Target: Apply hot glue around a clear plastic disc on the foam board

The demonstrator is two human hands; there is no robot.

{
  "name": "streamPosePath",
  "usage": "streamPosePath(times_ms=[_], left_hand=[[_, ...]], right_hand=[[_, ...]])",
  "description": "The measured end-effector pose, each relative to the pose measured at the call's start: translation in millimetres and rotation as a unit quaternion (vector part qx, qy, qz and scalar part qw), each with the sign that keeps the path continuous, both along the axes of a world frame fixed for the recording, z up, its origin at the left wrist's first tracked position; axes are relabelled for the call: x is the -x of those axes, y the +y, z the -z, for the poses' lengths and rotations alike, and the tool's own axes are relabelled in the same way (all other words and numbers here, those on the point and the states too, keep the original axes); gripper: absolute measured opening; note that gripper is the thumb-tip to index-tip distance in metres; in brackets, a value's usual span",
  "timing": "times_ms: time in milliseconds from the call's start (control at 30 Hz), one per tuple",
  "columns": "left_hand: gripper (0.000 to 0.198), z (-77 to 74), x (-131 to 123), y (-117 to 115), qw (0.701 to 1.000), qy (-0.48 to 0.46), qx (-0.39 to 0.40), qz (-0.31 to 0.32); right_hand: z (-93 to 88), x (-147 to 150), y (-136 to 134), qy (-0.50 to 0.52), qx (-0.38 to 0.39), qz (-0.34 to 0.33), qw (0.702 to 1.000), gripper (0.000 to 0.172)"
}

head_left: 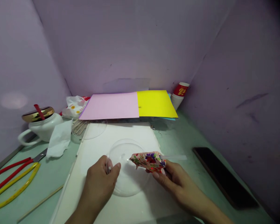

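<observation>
My left hand (100,183) pinches the left rim of a clear round plastic lid (126,183) that lies on a white board (112,140). My right hand (175,180) holds a folded piece of floral paper (148,160), pink with red and purple flowers, over the right part of the lid. A thin clear strip (176,157) sticks out to the right from behind the floral paper.
Pink paper (112,105) and yellow paper (155,103) lie at the back, stacked red paper cups (180,93) beside them. At the left are a white pot with gold lid (40,123), a tissue (59,138), scissors (40,154), red and yellow tubes (11,180). A dark phone (224,177) lies right.
</observation>
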State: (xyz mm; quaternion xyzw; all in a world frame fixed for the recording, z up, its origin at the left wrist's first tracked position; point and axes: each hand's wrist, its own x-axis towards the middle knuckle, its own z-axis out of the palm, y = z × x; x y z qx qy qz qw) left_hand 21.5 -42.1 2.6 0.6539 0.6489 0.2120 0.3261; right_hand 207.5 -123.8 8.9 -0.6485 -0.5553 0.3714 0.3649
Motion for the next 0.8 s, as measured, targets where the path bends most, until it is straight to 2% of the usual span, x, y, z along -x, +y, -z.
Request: streamPosePath(times_ms=[200,400,700,800], left_hand=[[0.028,2.5,3.7,4.1,0.999,0.015,0.015,0.025],[0.028,4.4,4.3,3.8,1.0,0.007,0.005,0.021],[0.029,4.9,4.9,3.3,1.0,0.006,0.002,0.02],[0.029,4.6,4.7,3.4,1.0,0.002,-0.001,0.021]], right_hand=[[-2.9,-1.2,0.6,-0.012,0.01,-0.014,1.0,0.028],[-4.1,1.7,0.2,0.009,0.002,-0.023,1.0,0.027],[-3.8,2.6,2.3,-0.035,0.017,-0.025,0.999,0.027],[-5.0,2.5,4.6,-0.02,0.012,-0.032,0.999,0.029]])
